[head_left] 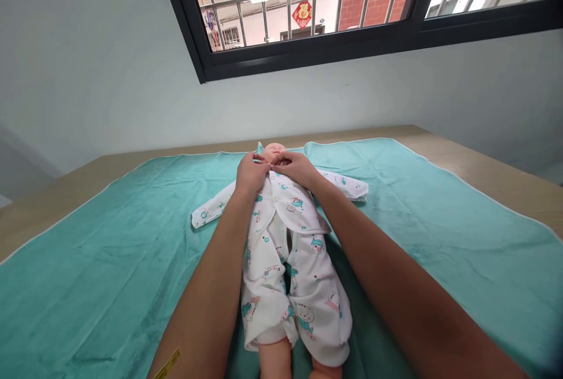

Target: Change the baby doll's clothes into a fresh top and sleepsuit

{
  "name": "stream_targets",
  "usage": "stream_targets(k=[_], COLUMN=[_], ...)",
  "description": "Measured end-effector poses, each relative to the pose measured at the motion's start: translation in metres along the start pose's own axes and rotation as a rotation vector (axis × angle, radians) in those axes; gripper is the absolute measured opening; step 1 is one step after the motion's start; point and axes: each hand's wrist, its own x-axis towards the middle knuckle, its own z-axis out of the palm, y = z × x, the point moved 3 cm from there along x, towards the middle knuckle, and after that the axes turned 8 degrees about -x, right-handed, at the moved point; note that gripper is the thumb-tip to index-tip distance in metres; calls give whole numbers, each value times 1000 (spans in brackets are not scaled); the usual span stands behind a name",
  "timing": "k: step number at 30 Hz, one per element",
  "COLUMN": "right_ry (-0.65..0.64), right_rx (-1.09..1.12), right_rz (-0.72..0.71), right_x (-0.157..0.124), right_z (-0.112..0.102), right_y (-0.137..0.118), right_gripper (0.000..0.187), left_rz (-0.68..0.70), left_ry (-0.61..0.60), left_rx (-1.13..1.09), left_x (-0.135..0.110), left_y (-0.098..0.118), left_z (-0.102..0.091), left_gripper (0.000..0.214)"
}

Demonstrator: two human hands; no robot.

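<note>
A baby doll [275, 149] lies on its back on a green cloth [132, 250], head toward the wall. It wears a white printed jacket [290, 200] and matching white printed trousers [264, 285]; its bare feet show at the bottom. At the jacket's collar, just below the doll's head, my left hand [252, 172] pinches the collar edge with bent fingers. My right hand [295, 168] grips the collar from the other side, its fingertips close to the left ones. Small buttons run down the jacket front. The exact spot under my fingertips is hidden.
The cloth covers most of a wooden table [475, 162], whose bare edges show at the back and sides. Behind it stands a pale wall [109, 62] with a dark-framed, barred window [308, 53]. Both jacket sleeves lie spread out sideways.
</note>
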Motion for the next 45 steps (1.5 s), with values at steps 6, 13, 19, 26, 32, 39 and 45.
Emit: stream_targets(k=[6, 13, 19, 26, 32, 39, 45], right_ry=[52, 243, 267, 207, 155, 184, 244], right_rx=[-62, -314, -331, -193, -110, -221, -350], right_rz=[-73, -186, -234, -98, -4, -42, -180], right_x=[0, -3, -3, -4, -5, -3, -4], right_z=[-1, 1, 2, 2, -1, 1, 3], right_y=[-2, -8, -8, -8, -9, -9, -13], right_gripper=[16, 4, 5, 8, 13, 6, 7], left_rz=[-115, -152, -108, -52, -118, -160, -152], left_ry=[33, 11, 14, 71, 74, 54, 46], left_rx=[-349, -396, -347, -285, -439, -488, -475], left_x=[-5, -5, -6, -3, -5, -2, 0], left_y=[0, 1, 1, -4, -5, -7, -8], left_z=[3, 3, 5, 5, 5, 5, 5], left_gripper=[30, 28, 32, 31, 32, 32, 27])
